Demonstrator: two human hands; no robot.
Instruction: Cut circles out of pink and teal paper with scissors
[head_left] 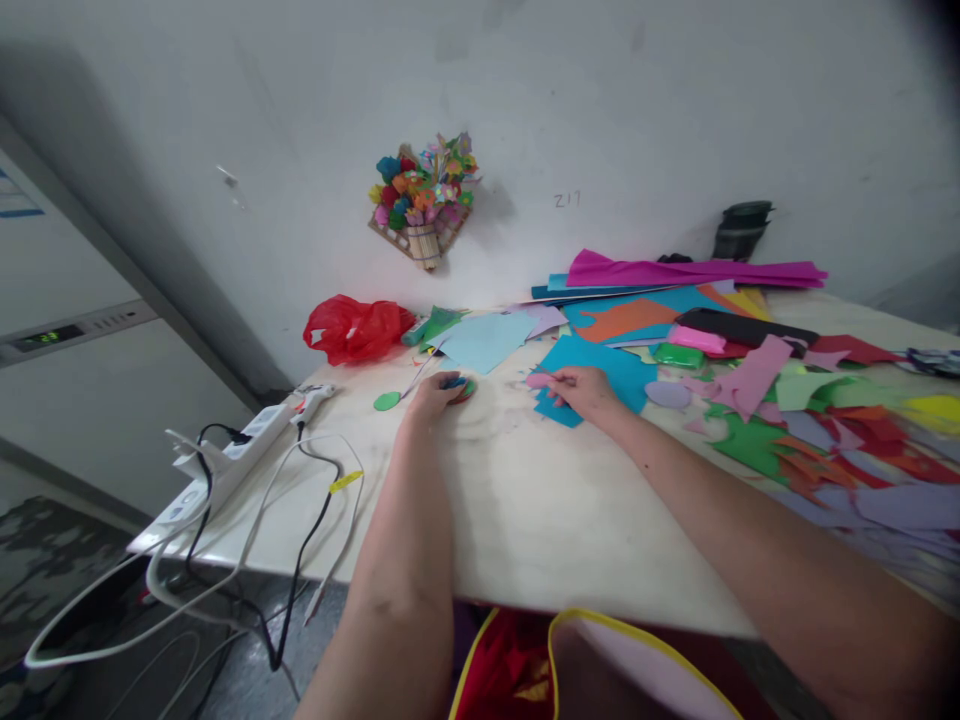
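My right hand (583, 390) pinches a small pink paper circle (537, 380) above the white table, beside bright blue paper sheets (600, 362). A little pile of round paper pieces (469, 389), with blue, green and red showing, lies under the fingers of my left hand (433, 394), which close on its near side. To the left of that hand rests a green paper circle (387, 401). A pale lilac oval (668, 394) lies to the right of the blue sheets. A light blue sheet (486, 340) is spread behind both hands.
Coloured paper scraps (832, 430) cover the table's right side, with a black flat object (746, 327) and rolled magenta paper (690, 271) behind. A red plastic bag (356, 330) sits at the back left. A power strip (232, 460) with loose cables lines the left edge.
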